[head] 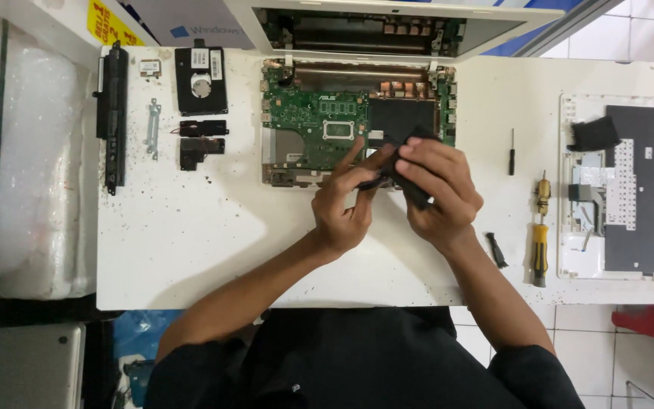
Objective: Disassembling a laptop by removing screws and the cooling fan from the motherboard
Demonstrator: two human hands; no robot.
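An opened laptop base with a green motherboard [308,113] lies at the far middle of the white table [191,250]. Just in front of it, my right hand [437,193] grips a flat black part [416,136], likely a cooling fan. My left hand [346,204] pinches the same part's lower left edge and its thin black cable. Both hands hover over the laptop's near edge, covering most of the part.
Left: a long black battery [112,113], a metal bracket [152,127], a black drive [200,79], two small speakers [200,142]. Right: a thin black screwdriver [512,151], a yellow-handled screwdriver [540,242], a small black piece [496,250], an upturned keyboard cover [619,185].
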